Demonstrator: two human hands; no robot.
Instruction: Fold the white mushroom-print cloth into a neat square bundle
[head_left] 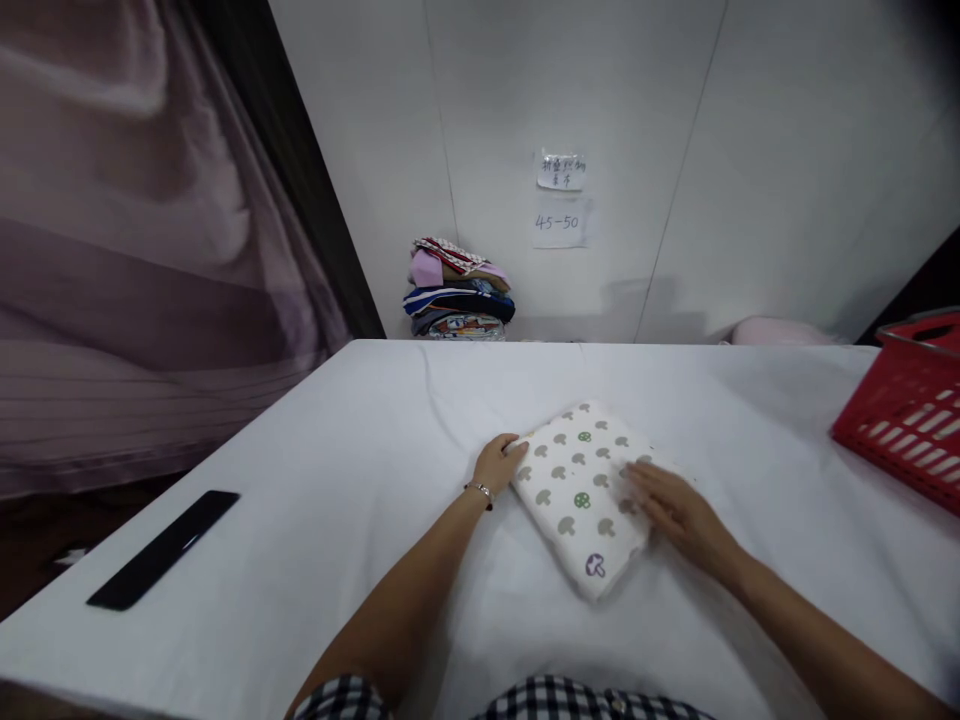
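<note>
A folded white cloth with a mushroom print point(579, 490) lies on the white-covered table point(360, 430), a little right of centre. My left hand point(498, 462) curls against the cloth's left edge, fingers tucked at the fold. My right hand point(673, 508) lies flat on the cloth's right side with fingers stretched out and pressing down. A thin bracelet sits on my left wrist.
A stack of folded clothes point(459, 292) rests at the table's far edge against the wall. A red plastic basket point(909, 410) stands at the right. A long black flat object point(163, 548) lies near the left edge. Two paper notes point(559, 198) hang on the wall.
</note>
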